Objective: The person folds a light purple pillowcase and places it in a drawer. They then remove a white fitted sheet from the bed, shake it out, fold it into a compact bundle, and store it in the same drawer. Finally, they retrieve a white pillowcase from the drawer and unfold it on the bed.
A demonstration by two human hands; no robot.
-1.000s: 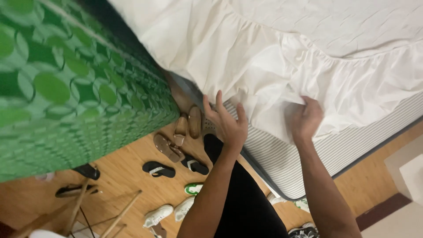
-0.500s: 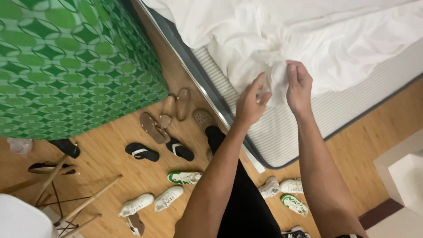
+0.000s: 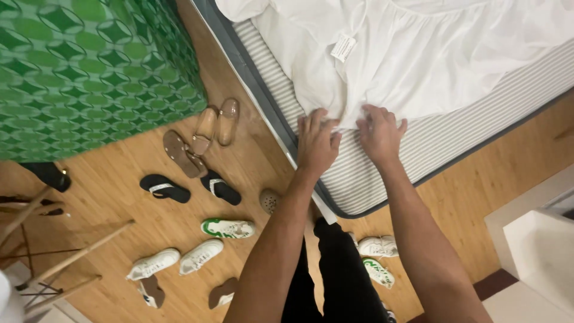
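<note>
A white sheet [image 3: 418,54] lies spread over a striped mattress [image 3: 442,140] with a grey border. My left hand [image 3: 317,143] and my right hand [image 3: 379,133] press side by side on the sheet's bunched edge near the mattress corner, fingers curled onto the fabric. A small white label [image 3: 344,46] is sewn onto the sheet farther up. My dark trouser leg [image 3: 338,269] shows below between my arms.
A green patterned cloth [image 3: 84,66] covers a bed at left. Several sandals, slippers [image 3: 164,188] and white sneakers [image 3: 227,227] lie scattered on the wooden floor. Wooden legs [image 3: 72,257] stand at lower left; a white cabinet [image 3: 538,251] at lower right.
My hands came down from holding the bunched sheet up and now press its edge against the mattress. The view shifted, showing more floor and shoes.
</note>
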